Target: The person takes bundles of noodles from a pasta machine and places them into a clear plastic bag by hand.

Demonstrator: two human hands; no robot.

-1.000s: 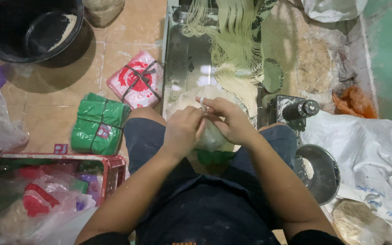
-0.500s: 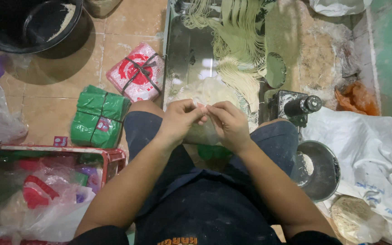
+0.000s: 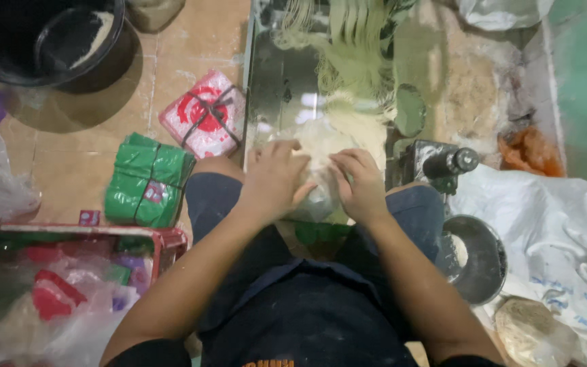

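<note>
- At the far left of the floor: a black bucket (image 3: 49, 41) sits on the tan tiles, and below it a red basket (image 3: 164, 241) holds plastic-wrapped packets.
- Right of the bucket: 1 green wrapped bundle (image 3: 147, 180) lies just beside 1 red-and-white packet tied with string (image 3: 204, 114); the 2 are near each other, not stacked.
- Centre: the seated person's left hand (image 3: 274, 182) is curled over the left side of a clear plastic bag of pale noodles (image 3: 317, 173), fingers bent and gripping it.
- The bag rests between the knees, at the near edge of the metal tray (image 3: 276, 88).
- On the tray, farther back: loose strands of yellowish noodles (image 3: 351, 47).
- Right hand (image 3: 360, 185) clasps the bag's right side, fingers closed on the plastic.
- Right of the hands: a small metal machine part (image 3: 439, 163), a round metal bowl (image 3: 477, 261) below it, and white sacks (image 3: 558, 224) at the edge.
</note>
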